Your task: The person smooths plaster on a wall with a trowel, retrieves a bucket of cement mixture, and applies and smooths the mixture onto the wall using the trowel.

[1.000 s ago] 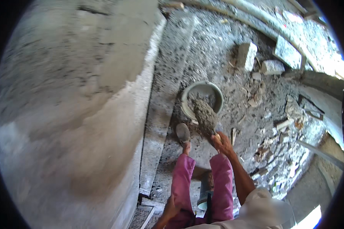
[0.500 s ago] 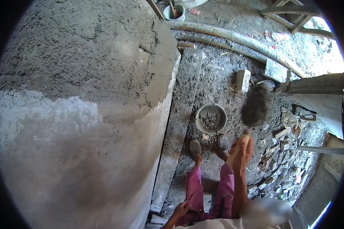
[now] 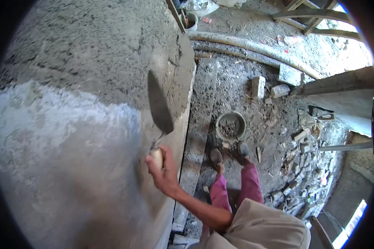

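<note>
My right hand (image 3: 164,172) is closed around the pale handle of a trowel (image 3: 160,108). The arm reaches across to the left from a light sleeve. The trowel's pointed metal blade is directed away from me, and its visible face carries no lump of mortar. It is in front of the wall (image 3: 83,166); whether it touches the surface I cannot tell. Rough grey wet mortar (image 3: 91,54) covers the far part of the wall, while the nearer part is smoother and paler. My left hand is out of view.
A bucket (image 3: 242,129) with some mortar inside stands beyond my feet. A long plank (image 3: 199,103) lies along the wall's base. Farther off are pale blocks (image 3: 258,87) and long pipes (image 3: 253,43). Broken rubble (image 3: 295,182) is strewn to the right.
My right hand has swung the trowel from the right side over to the wall on the left. The dark mortar heap on its blade is gone. My left hand has left the view.
</note>
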Action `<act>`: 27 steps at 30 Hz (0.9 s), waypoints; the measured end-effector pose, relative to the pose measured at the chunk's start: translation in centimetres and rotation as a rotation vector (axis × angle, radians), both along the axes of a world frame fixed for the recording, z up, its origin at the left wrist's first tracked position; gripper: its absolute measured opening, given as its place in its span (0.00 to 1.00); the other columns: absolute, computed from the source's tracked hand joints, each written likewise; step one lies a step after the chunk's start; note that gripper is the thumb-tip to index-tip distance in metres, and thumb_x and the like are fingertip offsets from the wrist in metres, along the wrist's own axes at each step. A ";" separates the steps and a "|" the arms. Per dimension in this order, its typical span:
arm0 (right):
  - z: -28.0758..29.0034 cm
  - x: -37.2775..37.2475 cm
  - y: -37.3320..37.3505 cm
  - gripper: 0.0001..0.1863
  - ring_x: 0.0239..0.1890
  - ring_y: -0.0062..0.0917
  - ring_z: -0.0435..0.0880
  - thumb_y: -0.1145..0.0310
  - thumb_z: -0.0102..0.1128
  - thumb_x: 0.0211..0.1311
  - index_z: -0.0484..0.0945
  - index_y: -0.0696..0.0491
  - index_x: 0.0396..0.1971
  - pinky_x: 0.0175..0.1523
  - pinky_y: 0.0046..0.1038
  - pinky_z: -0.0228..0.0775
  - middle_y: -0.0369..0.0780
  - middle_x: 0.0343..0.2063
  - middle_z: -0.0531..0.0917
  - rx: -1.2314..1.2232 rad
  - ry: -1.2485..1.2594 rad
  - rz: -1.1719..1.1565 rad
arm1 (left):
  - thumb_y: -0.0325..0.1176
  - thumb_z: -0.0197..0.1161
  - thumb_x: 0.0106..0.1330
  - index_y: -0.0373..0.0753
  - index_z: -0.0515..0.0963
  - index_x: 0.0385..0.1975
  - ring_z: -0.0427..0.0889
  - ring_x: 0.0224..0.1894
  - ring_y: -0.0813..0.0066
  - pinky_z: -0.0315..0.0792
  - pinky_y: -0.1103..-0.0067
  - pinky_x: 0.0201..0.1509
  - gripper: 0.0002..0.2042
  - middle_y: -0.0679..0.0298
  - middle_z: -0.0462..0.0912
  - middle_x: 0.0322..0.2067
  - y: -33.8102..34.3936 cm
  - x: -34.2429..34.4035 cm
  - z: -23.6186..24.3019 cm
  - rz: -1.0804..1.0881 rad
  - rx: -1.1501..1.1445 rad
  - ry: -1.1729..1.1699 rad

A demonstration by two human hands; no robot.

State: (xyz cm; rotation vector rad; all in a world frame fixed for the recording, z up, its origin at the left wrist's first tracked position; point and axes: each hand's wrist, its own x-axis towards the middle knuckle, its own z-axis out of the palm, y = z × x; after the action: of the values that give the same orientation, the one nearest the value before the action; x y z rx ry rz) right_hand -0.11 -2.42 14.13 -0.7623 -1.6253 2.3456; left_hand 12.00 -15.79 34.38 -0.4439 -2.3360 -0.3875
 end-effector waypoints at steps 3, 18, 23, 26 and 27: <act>-5.8 1.2 3.5 0.20 0.26 0.20 0.77 0.57 0.52 0.71 0.67 0.55 0.55 0.30 0.24 0.72 0.39 0.32 0.77 0.171 -0.050 0.046 | 0.59 0.46 0.71 0.36 0.70 0.55 0.65 0.64 0.42 0.59 0.48 0.64 0.30 0.48 0.67 0.63 -2.0 -1.8 5.5 0.249 -0.465 0.336; -21.1 0.7 2.4 0.25 0.20 0.20 0.73 0.42 0.55 0.64 0.70 0.50 0.44 0.26 0.28 0.72 0.33 0.22 0.72 -1.182 -0.390 0.006 | 0.61 0.54 0.66 0.36 0.57 0.67 0.45 0.72 0.40 0.48 0.43 0.67 0.39 0.43 0.52 0.68 -3.8 -8.1 3.4 0.485 -0.648 0.477; -27.8 3.3 2.0 0.23 0.26 0.33 0.82 0.51 0.61 0.62 0.66 0.53 0.45 0.29 0.37 0.76 0.45 0.30 0.80 0.236 -0.748 0.023 | 0.61 0.54 0.66 0.36 0.57 0.66 0.45 0.72 0.40 0.48 0.43 0.67 0.38 0.43 0.52 0.68 -4.4 -8.3 2.3 0.472 -0.585 0.436; -24.3 -2.2 -2.2 0.24 0.33 0.47 0.82 0.51 0.60 0.61 0.65 0.54 0.44 0.39 0.46 0.71 0.52 0.33 0.81 0.318 -0.712 0.048 | 0.60 0.54 0.66 0.36 0.58 0.66 0.45 0.72 0.40 0.48 0.43 0.67 0.38 0.43 0.52 0.68 -5.2 -7.9 2.9 0.475 -0.595 0.421; -23.7 -3.5 -3.0 0.24 0.35 0.51 0.80 0.51 0.60 0.61 0.65 0.55 0.44 0.42 0.48 0.70 0.53 0.32 0.80 0.304 -0.637 0.004 | 0.60 0.54 0.66 0.36 0.58 0.66 0.45 0.72 0.40 0.48 0.43 0.67 0.38 0.43 0.52 0.68 -5.4 -7.8 2.8 0.472 -0.584 0.417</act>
State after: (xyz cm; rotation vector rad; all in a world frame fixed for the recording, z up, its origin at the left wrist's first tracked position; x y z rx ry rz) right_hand -3.58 -5.42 -9.57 -1.5306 -2.1413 1.8792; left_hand 4.16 -21.17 37.15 -0.1962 -2.0185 0.5734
